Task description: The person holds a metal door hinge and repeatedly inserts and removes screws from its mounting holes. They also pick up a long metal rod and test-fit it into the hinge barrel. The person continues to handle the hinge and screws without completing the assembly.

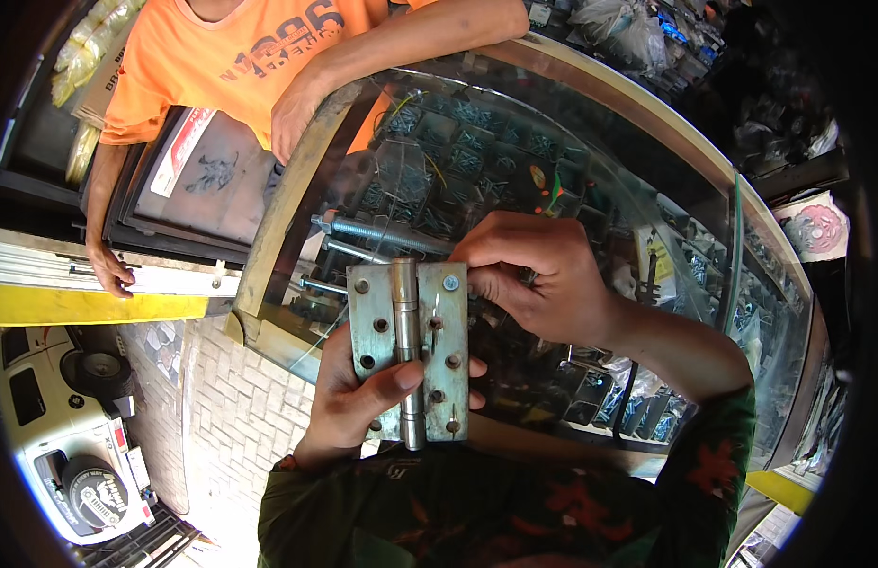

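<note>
Hinge (pixel 408 350), a flat butt type of dull grey metal with a round central pin and screws in its holes, is held upright above a glass-topped counter (pixel 591 142). It is gripped from below by the left hand (pixel 354 398); its upper right leaf is pinched by the right hand (pixel 538 275). Compartments of small hardware (pixel 458 156) are seen under the glass, and long threaded bolts (pixel 377 232) lie on it.

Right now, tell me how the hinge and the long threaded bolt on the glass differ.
The hinge is flat, two plates with screws in the holes, held upright in the left hand; the threaded bolt is a slim round rod lying on the glass counter. The hinge looks worn and blotchy; the bolt cleaner. Both are grey metal.
</note>
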